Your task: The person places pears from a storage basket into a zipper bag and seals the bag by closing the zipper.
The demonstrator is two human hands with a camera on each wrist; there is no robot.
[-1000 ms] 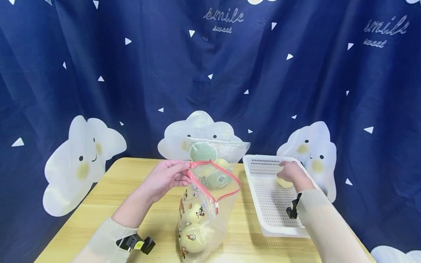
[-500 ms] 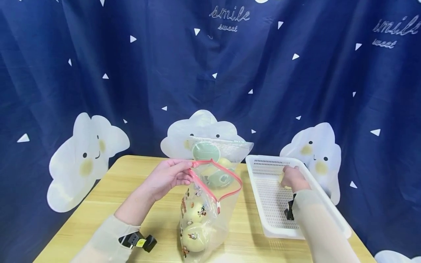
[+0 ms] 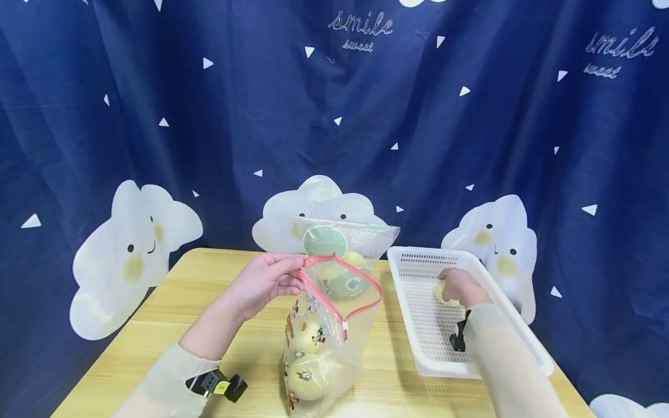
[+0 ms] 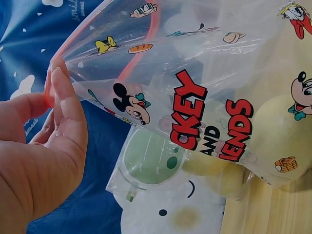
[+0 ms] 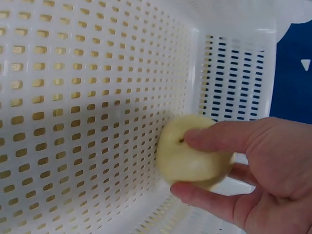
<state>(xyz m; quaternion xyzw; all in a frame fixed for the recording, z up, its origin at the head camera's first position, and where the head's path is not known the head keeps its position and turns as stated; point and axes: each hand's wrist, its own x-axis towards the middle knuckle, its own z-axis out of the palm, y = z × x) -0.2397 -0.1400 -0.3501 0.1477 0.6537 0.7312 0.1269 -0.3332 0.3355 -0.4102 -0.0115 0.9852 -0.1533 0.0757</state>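
In the head view my left hand [image 3: 269, 281] pinches the red zip edge of a clear zip bag [image 3: 334, 348], whose mouth gapes. Cartoon prints cover the bag, and several round pale yellow fruits [image 3: 308, 377] show through its wall. The left wrist view has my thumb and fingers at the edge of this bag [image 4: 209, 58]. My right hand [image 3: 462, 287] is inside a white plastic basket [image 3: 425, 367]. There it grips a round pale yellow fruit [image 5: 187, 163] with a stem dimple, thumb on one side and fingers on the other. The fruit lies close to the basket's perforated surface.
Behind the zip bag stands another clear bag [image 3: 384, 235] with a green print [image 3: 325, 241] and yellow fruit showing. A wooden table [image 3: 209, 290] carries everything. A dark blue curtain [image 3: 235, 116] with cloud figures hangs behind it.
My right hand has come slightly nearer inside the basket, with its fingers around the fruit. My left hand keeps its pinch on the bag edge. The head view has shifted a little.
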